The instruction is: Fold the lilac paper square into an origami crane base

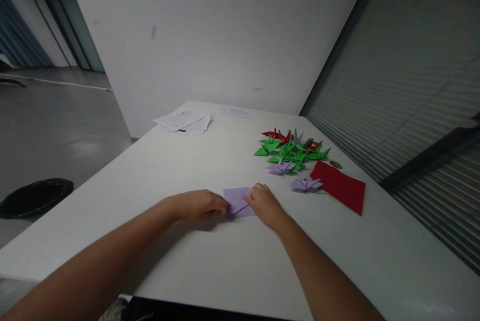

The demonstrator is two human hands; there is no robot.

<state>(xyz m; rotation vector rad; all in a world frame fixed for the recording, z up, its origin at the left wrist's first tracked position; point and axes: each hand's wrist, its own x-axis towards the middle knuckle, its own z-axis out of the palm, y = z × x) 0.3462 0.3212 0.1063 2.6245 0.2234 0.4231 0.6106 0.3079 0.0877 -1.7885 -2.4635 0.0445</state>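
Observation:
A small folded sheet of purple origami paper (pixel 237 198) lies on the white table between my hands, with a diagonal fold line across it. My left hand (pixel 205 206) has its fingers closed on the paper's lower left corner. Over the right side of the paper, my right hand (pixel 265 203) is curled, its thumb and fingers closed on the edge. Part of that right edge is hidden under the fingers. Nearest to my right hand are two purple folded cranes (pixel 282 166), one a little farther back than the other.
Behind them sits a pile of green and red paper cranes (pixel 294 150). Red paper sheets (pixel 339 186) lie at the right, with a small round brown object (pixel 336 165) beside them. Printed papers (pixel 183 122) rest at the back left. A black-lined bin (pixel 36 197) stands on the floor.

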